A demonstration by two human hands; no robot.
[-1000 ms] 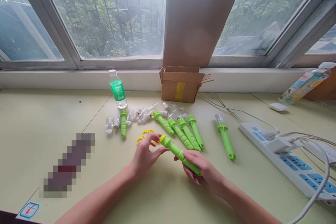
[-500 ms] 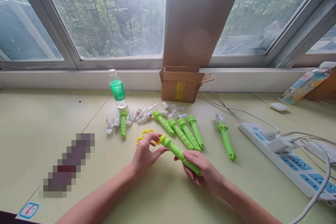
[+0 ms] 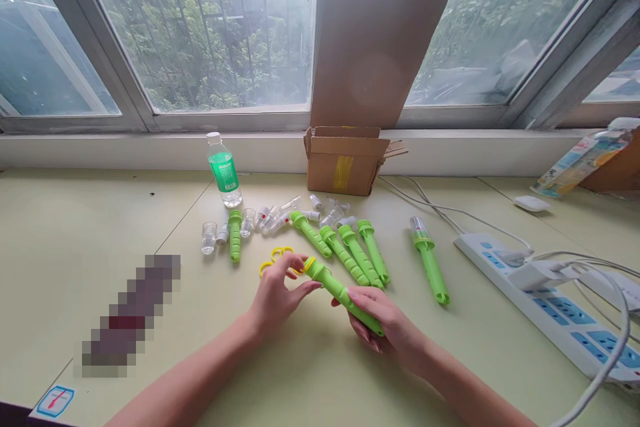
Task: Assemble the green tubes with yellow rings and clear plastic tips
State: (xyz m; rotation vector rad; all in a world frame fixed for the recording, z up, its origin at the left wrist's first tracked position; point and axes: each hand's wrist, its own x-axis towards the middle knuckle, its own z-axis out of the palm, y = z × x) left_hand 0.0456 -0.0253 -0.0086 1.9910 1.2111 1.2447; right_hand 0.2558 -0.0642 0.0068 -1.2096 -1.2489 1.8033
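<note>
Clear plastic cup (image 3: 209, 238) stands left of the frame's centre, with a single green handle (image 3: 235, 239) to its right. Yellow rings (image 3: 265, 268) lie behind the left hand (image 3: 277, 288), which is partly curled, its fingertips at the yellow collar (image 3: 309, 263); whether it grips the collar cannot be told. The held handle (image 3: 334, 285) slants across the lower centre, collar end toward upper left. Its lower end is enclosed by the right hand (image 3: 383, 317). Four handles (image 3: 344, 255) lie just behind; a capped handle (image 3: 431, 265) lies apart at centre right, near the power strip (image 3: 549, 312).
</note>
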